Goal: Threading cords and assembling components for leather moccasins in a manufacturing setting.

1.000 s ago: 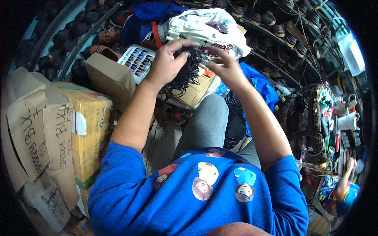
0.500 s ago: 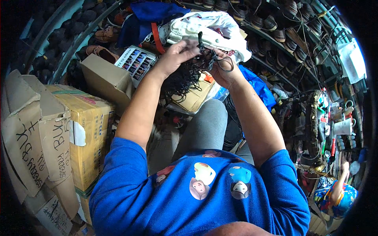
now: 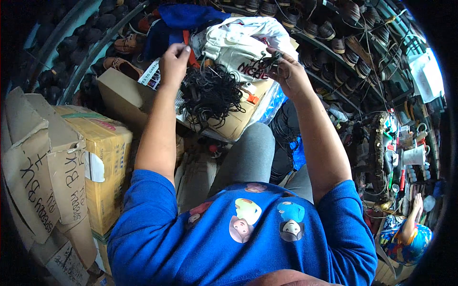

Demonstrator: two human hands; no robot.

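A tangled heap of thin black laces [image 3: 210,95] lies on a flat cardboard box [image 3: 234,121] ahead of my knees. My left hand [image 3: 174,62] is raised just left of the heap, its fingers pinched together; what they hold, if anything, is too small to make out. On the other side my right hand [image 3: 292,76] is closed on a small bunch of black laces [image 3: 275,61], and a loop curls by its fingers. Beyond it lies a white garment [image 3: 226,40] with dark lettering, and the bunch is in front of its right part.
Blue cloth [image 3: 188,14] and a red strap [image 3: 187,40] lie behind the heap. An open carton [image 3: 125,95] and a taped yellow box [image 3: 107,167] stand to the left. Racks of shoes [image 3: 329,31] line the back. At far right, another person's arm [image 3: 411,221] shows.
My hands have moved apart, the left leftward and the right slightly right. The lace heap, formerly held up between them, now rests on the box, with a small bunch still in my right hand.
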